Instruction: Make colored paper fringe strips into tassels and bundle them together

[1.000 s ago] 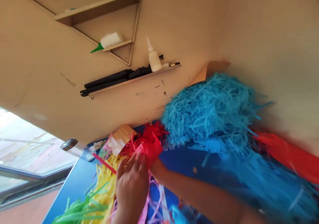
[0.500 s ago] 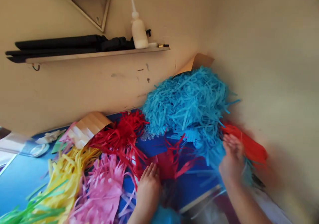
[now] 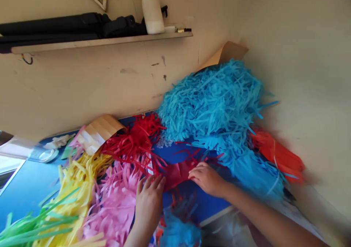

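A sheet of red fringed tissue paper [image 3: 175,174] stretches between my two hands over the blue tabletop. My left hand [image 3: 150,195] holds its left end, fingers bent over it and the thumb hidden. At the right end, my right hand [image 3: 207,179] pinches the sheet near its cut strips. Behind the left hand lies a bunch of shredded red tissue [image 3: 131,139]. Pink fringed tissue [image 3: 112,203] is just left of that hand. A large heap of light-blue shredded tissue [image 3: 211,104] rises behind the right hand. Blue tissue [image 3: 181,228] lies nearest me, below both hands.
Yellow [image 3: 68,195] and green fringed tissue [image 3: 35,225] lie at the left, with a curled brown paper piece [image 3: 101,130] behind. Orange-red tissue [image 3: 276,153] rests against the right wall. Above, a wall shelf [image 3: 109,43] carries a white bottle [image 3: 153,12] and black items.
My right hand has come left from the blue tissue to the red sheet's right end. My left hand has shifted slightly left, its fingers more bent. The camera view has tilted down.
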The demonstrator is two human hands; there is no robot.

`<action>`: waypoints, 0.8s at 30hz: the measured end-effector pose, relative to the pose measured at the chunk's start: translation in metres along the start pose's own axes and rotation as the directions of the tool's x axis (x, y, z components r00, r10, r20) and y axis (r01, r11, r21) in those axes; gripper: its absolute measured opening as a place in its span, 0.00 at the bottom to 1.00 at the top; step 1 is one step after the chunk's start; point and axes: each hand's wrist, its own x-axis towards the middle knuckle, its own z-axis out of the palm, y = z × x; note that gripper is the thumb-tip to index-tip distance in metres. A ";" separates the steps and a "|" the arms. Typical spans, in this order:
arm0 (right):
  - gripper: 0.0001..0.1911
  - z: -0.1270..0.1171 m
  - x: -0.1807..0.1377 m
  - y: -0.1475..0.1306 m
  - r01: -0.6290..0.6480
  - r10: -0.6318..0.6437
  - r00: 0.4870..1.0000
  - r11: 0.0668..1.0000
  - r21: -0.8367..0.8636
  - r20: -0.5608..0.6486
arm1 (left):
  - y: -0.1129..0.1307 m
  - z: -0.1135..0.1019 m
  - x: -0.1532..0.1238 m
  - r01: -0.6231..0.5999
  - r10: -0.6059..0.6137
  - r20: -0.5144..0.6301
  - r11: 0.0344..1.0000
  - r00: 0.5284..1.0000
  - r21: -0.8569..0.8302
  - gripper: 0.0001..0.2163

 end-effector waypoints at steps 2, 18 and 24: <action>0.05 -0.005 0.004 -0.004 -0.027 0.028 0.999 0.999 -0.023 0.032 | 0.004 -0.001 0.005 -0.043 0.042 -0.025 0.997 0.999 -0.067 0.21; 0.07 0.007 0.046 -0.007 -0.368 0.364 0.930 0.922 -0.120 -0.050 | 0.013 0.023 0.046 0.265 -0.258 0.124 0.963 0.958 -0.041 0.14; 0.07 0.010 0.045 -0.004 -0.388 0.381 0.921 0.915 -0.112 -0.077 | 0.011 0.028 0.050 0.274 -0.271 0.118 0.962 0.955 -0.007 0.15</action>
